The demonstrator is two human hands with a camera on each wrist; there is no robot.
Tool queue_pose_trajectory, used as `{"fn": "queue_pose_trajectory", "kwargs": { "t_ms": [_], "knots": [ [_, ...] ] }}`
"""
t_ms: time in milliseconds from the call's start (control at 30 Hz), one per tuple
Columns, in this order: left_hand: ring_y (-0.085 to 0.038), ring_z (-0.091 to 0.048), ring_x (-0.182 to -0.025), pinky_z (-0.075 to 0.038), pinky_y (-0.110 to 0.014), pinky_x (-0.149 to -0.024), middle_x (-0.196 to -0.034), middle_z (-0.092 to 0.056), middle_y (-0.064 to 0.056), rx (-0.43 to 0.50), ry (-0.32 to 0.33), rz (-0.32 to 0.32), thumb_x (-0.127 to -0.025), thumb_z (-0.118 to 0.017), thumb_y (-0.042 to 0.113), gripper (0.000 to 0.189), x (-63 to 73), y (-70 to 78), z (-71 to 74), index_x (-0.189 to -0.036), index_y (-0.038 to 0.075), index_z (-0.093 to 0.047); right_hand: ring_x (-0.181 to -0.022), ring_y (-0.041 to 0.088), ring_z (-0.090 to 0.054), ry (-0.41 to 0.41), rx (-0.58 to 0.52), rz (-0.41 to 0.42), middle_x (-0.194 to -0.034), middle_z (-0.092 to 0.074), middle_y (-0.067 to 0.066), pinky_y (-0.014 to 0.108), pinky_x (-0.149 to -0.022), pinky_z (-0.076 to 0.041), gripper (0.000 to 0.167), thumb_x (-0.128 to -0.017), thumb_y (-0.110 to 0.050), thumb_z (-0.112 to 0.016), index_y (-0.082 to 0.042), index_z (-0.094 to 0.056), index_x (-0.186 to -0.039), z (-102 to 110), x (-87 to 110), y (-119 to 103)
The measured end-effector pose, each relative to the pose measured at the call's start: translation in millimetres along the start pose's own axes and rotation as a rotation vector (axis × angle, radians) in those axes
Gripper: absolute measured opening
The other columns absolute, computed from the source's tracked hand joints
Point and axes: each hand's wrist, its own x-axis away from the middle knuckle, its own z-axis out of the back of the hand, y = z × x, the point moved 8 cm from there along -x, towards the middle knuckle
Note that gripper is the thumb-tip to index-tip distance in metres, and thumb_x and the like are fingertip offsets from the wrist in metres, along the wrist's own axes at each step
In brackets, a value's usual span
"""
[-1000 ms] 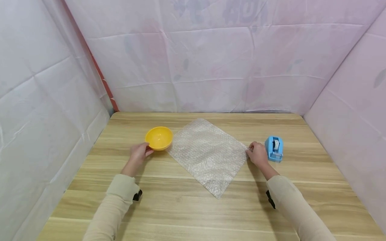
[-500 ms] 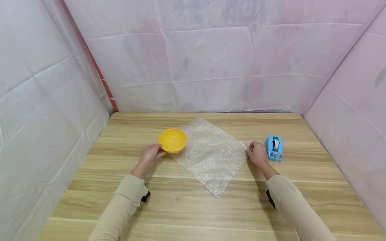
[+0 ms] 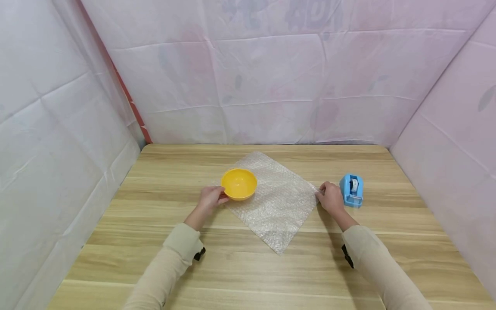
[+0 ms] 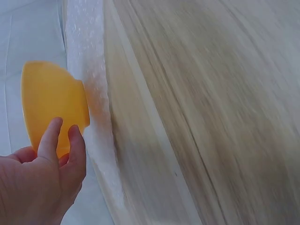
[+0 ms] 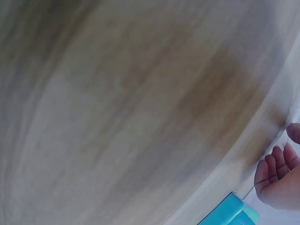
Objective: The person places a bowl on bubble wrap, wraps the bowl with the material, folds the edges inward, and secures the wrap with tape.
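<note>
The left wrist view shows the outer wall and foot of the yellow bowl (image 3: 239, 184), with fingers against it; the head view shows its interior instead. The left hand (image 3: 211, 197) grips the near-left rim, the bowl lying just beyond it and to its right, over the left part of the bubble-wrap sheet (image 3: 279, 211); contact with the sheet cannot be told. The right hand (image 3: 331, 198) pinches the sheet's right corner, beside the blue tape dispenser (image 3: 351, 190). Compared with one second earlier, bowl and left hand lie farther right; the sheet is unmoved.
</note>
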Motion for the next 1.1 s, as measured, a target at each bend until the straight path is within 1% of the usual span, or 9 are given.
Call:
{"fn": "queue_pose_trajectory", "kwargs": {
  "t_ms": [133,300,467,700,900,1100],
  "knots": [
    [-0.015,-0.061,-0.078,-0.054,-0.033,-0.085,-0.113,-0.057,-0.030,0.007,0.000,-0.002,-0.092,-0.048,0.003,0.035,0.1,-0.4,-11.3,-0.119,-0.018,-0.050,-0.073,0.027,-0.052,-0.008,-0.005,-0.007,-0.085,-0.057,0.022,0.033,-0.060,-0.045,0.021,-0.089,-0.010,-0.059,0.009,-0.055,-0.096,0,0.2,0],
    [-0.015,-0.061,-0.075,-0.054,-0.035,-0.085,-0.112,-0.057,-0.032,0.014,-0.002,-0.017,-0.091,-0.048,0.003,0.034,0.6,0.5,-25.6,-0.118,-0.019,-0.051,-0.074,0.027,-0.052,-0.006,-0.010,-0.004,-0.085,-0.057,0.022,0.033,-0.060,-0.045,0.021,-0.088,-0.010,-0.059,0.009,-0.055,-0.096,0,0.7,0],
    [-0.018,-0.063,-0.080,-0.054,-0.036,-0.086,-0.111,-0.058,-0.032,0.021,-0.016,-0.016,-0.091,-0.048,0.002,0.034,1.0,-0.9,-39.3,-0.119,-0.018,-0.050,-0.074,0.028,-0.052,0.000,-0.012,0.001,-0.086,-0.057,0.023,0.034,-0.061,-0.046,0.021,-0.088,-0.010,-0.060,0.009,-0.055,-0.095,0,1.4,1],
    [-0.019,-0.063,-0.084,-0.054,-0.033,-0.085,-0.112,-0.059,-0.028,-0.015,-0.033,0.003,-0.091,-0.050,0.005,0.033,3.2,-2.0,-57.0,-0.117,-0.014,-0.054,-0.075,0.028,-0.052,0.005,-0.006,0.005,-0.086,-0.057,0.022,0.035,-0.062,-0.046,0.021,-0.088,-0.010,-0.060,0.009,-0.055,-0.095,0,1.2,1],
    [-0.019,-0.064,-0.088,-0.054,-0.032,-0.086,-0.112,-0.060,-0.025,-0.027,-0.039,0.024,-0.092,-0.052,0.009,0.032,2.1,-4.4,-67.1,-0.117,-0.009,-0.056,-0.073,0.027,-0.051,-0.010,-0.003,-0.001,-0.083,-0.057,0.021,0.032,-0.059,-0.045,0.020,-0.089,-0.010,-0.059,0.008,-0.054,-0.096,0,0.5,1],
    [-0.018,-0.065,-0.087,-0.055,-0.029,-0.083,-0.112,-0.060,-0.024,-0.047,-0.036,0.019,-0.092,-0.052,0.011,0.033,0.9,-5.0,-72.8,-0.118,-0.008,-0.056,-0.072,0.026,-0.051,-0.003,0.002,0.005,-0.082,-0.056,0.020,0.031,-0.058,-0.043,0.020,-0.088,-0.011,-0.059,0.008,-0.054,-0.095,1,0.6,0]
  ]
}}
